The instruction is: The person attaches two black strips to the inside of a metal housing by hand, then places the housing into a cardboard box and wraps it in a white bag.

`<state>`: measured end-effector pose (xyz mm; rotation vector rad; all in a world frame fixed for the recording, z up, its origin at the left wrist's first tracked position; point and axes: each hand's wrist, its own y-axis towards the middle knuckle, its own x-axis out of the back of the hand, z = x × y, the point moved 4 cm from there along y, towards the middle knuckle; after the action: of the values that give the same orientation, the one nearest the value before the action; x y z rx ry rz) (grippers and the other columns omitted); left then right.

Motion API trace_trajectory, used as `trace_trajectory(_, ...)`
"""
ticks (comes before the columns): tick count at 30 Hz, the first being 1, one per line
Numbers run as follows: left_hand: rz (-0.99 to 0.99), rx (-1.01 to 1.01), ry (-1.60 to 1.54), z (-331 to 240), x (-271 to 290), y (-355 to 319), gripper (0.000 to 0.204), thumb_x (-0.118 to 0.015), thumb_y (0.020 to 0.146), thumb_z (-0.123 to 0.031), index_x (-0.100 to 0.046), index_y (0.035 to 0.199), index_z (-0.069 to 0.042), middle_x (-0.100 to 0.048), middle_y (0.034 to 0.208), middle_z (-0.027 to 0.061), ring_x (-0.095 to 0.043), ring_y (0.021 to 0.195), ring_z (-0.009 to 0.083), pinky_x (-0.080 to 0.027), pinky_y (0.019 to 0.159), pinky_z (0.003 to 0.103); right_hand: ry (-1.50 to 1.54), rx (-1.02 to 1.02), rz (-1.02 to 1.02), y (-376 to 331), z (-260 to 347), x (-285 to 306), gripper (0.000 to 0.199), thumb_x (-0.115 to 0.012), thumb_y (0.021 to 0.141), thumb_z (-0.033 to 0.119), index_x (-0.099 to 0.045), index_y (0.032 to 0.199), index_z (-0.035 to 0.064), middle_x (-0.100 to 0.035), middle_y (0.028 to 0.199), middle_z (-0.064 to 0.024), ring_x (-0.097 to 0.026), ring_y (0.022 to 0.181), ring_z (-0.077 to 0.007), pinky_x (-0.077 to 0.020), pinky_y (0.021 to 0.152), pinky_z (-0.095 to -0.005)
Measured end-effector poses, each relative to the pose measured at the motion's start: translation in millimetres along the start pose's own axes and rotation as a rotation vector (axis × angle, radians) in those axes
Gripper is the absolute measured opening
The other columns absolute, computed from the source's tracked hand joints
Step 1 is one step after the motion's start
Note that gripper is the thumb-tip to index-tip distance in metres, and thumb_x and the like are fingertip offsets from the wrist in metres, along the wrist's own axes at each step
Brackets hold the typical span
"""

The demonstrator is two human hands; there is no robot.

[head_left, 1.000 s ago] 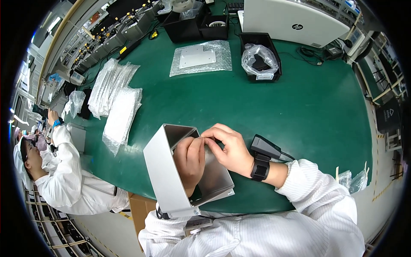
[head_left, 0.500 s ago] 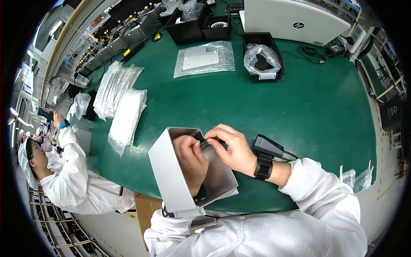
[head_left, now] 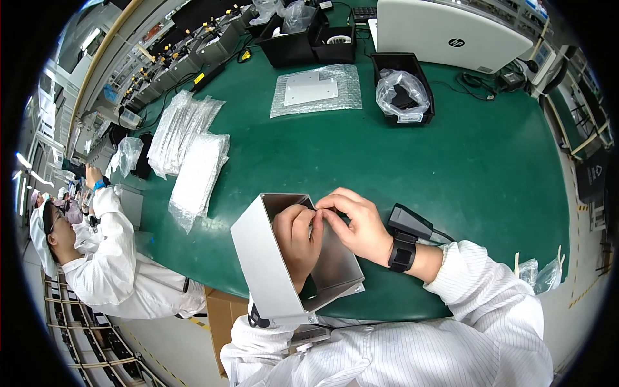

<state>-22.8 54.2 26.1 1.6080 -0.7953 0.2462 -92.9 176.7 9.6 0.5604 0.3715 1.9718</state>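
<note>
Plainly, the likeliest trouble sits at the far end of the grey metal box (head_left: pixel 264 261), close to the near edge of the desk (head_left: pixel 419 155). The left hand (head_left: pixel 298 244) is inside it, with a wall hiding the wrist, and the right hand (head_left: pixel 358 227) comes over the opposite side, so that the fingertips of both hands crowd together at the far rim. The fingers of each grip curl inward, but I cannot tell whether they pinch a small part, the rim or nothing; the fingers cover the spot.

If something tiny is there, it could slip and drop into the box, because the fingers block the view and leave little room. The thin metal rim could scrape a knuckle or the left wrist if either hand jerks. The box looks tilted, and I cannot tell how firmly it rests, so an uneven push might twist it or slide it toward the person's body. Its bare surface could be scratched by the black wristband (head_left: pixel 402 253) if the right forearm swings across. That forearm also lies just beside a black device (head_left: pixel 411 221), whose cable (head_left: pixel 443 236) might snag on the sleeve (head_left: pixel 474 274).
</note>
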Motion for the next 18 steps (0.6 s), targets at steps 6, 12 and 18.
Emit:
trace_trajectory(6, 0.03, 0.062, 0.008, -5, 0, 1, 0.015, -0.069, 0.089, -0.002, -0.058, 0.1, -0.001, -0.059, 0.099, 0.0143, -0.062, 0.074, 0.0271, -0.051, 0.055, 0.033, -0.002, 0.011, 0.004, 0, -2, 0, 0.008, -0.062, 0.091, 0.005, -0.066, 0.098, 0.0045, -0.065, 0.091, -0.0109, -0.063, 0.084, -0.0317, -0.0519, 0.073, -0.0386)
trace_trajectory(12, 0.012, 0.132, -0.062, 2, -2, -4, 0.011, -0.061, 0.095, -0.002, -0.053, 0.101, 0.0, -0.057, 0.098, 0.0138, -0.059, 0.077, 0.0243, -0.049, 0.06, 0.032, 0.019, 0.003, 0.016, 0, -2, -1, 0.008, -0.063, 0.092, 0.005, -0.066, 0.099, 0.0042, -0.064, 0.09, -0.0111, -0.064, 0.083, -0.0306, -0.0521, 0.072, -0.0379)
trace_trajectory(18, 0.134, 0.314, -0.272, 17, 9, -9, 0.02, -0.064, 0.094, -0.005, -0.051, 0.109, 0.0, -0.056, 0.102, 0.0095, -0.045, 0.068, 0.0139, -0.04, 0.061, 0.026, 0.039, -0.102, 0.026, 2, -7, 4, 0.01, -0.065, 0.09, 0.0, -0.066, 0.1, -0.0001, -0.066, 0.093, -0.0115, -0.065, 0.082, -0.0262, -0.0526, 0.074, -0.0329)
